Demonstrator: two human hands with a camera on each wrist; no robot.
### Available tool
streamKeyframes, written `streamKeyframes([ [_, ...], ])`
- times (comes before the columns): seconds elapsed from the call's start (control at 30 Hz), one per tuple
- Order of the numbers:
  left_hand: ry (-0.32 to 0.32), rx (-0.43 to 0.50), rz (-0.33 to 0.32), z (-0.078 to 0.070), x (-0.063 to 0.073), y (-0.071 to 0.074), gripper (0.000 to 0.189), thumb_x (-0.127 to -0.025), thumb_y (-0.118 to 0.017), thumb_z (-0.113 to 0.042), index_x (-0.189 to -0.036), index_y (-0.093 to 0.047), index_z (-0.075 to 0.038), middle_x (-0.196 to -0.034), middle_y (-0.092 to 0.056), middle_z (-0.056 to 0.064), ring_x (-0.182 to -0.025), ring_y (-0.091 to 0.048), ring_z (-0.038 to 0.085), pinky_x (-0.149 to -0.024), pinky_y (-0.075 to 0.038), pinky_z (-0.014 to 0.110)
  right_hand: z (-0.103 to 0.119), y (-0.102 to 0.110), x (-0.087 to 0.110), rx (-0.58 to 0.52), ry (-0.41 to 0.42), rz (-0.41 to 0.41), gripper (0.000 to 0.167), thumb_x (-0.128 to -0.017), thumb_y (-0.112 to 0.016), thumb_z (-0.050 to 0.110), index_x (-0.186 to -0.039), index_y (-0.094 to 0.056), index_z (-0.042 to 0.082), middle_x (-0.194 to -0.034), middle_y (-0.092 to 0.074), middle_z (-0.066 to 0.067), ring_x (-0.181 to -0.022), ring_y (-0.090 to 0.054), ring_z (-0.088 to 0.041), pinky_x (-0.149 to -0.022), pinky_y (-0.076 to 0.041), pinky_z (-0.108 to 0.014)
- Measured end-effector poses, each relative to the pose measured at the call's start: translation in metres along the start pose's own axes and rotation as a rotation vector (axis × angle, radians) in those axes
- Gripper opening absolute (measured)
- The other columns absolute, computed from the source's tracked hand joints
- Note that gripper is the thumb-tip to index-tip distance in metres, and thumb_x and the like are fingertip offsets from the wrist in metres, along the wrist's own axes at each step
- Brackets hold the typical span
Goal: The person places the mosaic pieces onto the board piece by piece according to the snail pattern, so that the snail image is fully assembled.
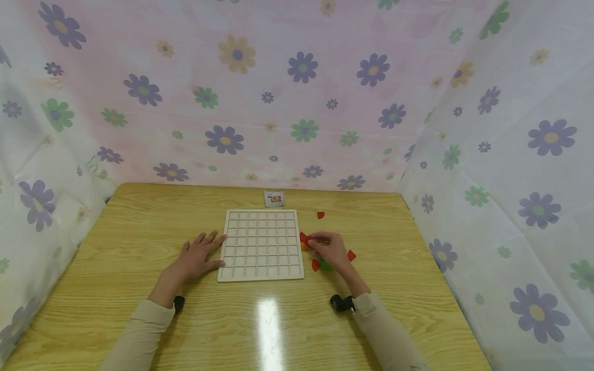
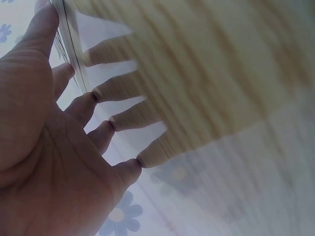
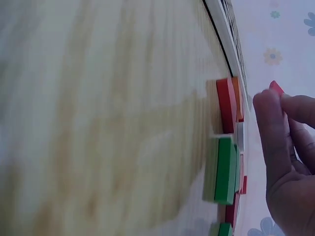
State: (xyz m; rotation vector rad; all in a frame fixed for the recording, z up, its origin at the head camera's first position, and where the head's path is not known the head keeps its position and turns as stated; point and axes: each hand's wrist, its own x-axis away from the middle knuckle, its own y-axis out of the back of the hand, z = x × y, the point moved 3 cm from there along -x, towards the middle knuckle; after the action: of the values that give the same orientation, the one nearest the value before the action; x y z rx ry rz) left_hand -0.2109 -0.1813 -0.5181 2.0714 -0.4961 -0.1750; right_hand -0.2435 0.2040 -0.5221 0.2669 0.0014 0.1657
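A square pale wooden board (image 1: 260, 280) with a raised grid lies on the table. At its left side, my left hand (image 1: 198, 256) rests with fingers spread, the thumb and a fingertip right at the board's edge; its fingertips touch the tabletop in the left wrist view. My right hand (image 1: 330, 250), just right of the board, pinches a small red block (image 3: 276, 88) between thumb and fingers, raised over the table. An orange block (image 1: 304, 247) lies under those fingertips. Below the hand are a green block (image 1: 326, 264) and a red wedge-shaped block (image 1: 315, 265), partly covered by it in the head view.
Another red wedge (image 1: 351, 255) lies right of my right wrist, and one more red wedge (image 1: 320, 215) sits farther back. A small picture card (image 1: 274, 199) lies behind the board. Flowered cloth (image 1: 269, 113) hangs along the table's back and sides.
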Motion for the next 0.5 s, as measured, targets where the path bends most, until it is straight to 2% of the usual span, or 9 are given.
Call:
streamKeyframes([
  [0.13, -0.001, -0.010, -0.004, 0.000, 0.000, 0.000, 0.072, -0.098, -0.069, -0.033, -0.157, -0.038, -0.005, -0.163, -0.026, 0.029, -0.147, -0.018, 0.059, -0.108, -0.012, 0.082, 0.003, -0.009, -0.006, 0.062, 0.040, -0.031, 0.024, -0.096, -0.069, 0.003, -0.114, -0.070, -0.013, -0.104, -0.071, -0.029, -0.087, -0.071, -0.034, -0.071, -0.060, -0.031],
  [0.23, 0.002, -0.005, -0.003, 0.000, 0.001, 0.000, 0.073, -0.097, -0.069, -0.033, -0.157, -0.038, -0.005, -0.163, -0.025, 0.029, -0.147, -0.018, 0.059, -0.109, -0.011, 0.082, 0.001, -0.016, -0.012, 0.103, 0.082, -0.070, 0.018, -0.095, -0.072, 0.004, -0.108, -0.074, -0.008, -0.102, -0.073, -0.024, -0.085, -0.069, -0.019, -0.070, -0.054, -0.020],
  [0.33, 0.010, 0.000, -0.001, -0.001, 0.001, 0.000, 0.073, -0.098, -0.068, -0.033, -0.157, -0.037, -0.006, -0.163, -0.025, 0.029, -0.148, -0.017, 0.058, -0.109, -0.011, 0.081, 0.002, -0.023, -0.019, 0.115, 0.087, -0.066, 0.014, -0.095, -0.072, 0.004, -0.106, -0.076, -0.003, -0.098, -0.074, -0.018, -0.082, -0.068, -0.015, -0.070, -0.054, -0.021],
  [0.5, 0.008, 0.001, -0.007, -0.003, 0.001, 0.001, 0.072, -0.098, -0.068, -0.033, -0.157, -0.038, -0.005, -0.163, -0.026, 0.029, -0.147, -0.018, 0.058, -0.109, -0.012, 0.081, 0.005, -0.033, -0.030, 0.101, 0.073, -0.037, 0.013, -0.095, -0.071, 0.007, -0.105, -0.076, 0.001, -0.097, -0.073, -0.014, -0.084, -0.068, -0.020, -0.071, -0.056, -0.025],
])
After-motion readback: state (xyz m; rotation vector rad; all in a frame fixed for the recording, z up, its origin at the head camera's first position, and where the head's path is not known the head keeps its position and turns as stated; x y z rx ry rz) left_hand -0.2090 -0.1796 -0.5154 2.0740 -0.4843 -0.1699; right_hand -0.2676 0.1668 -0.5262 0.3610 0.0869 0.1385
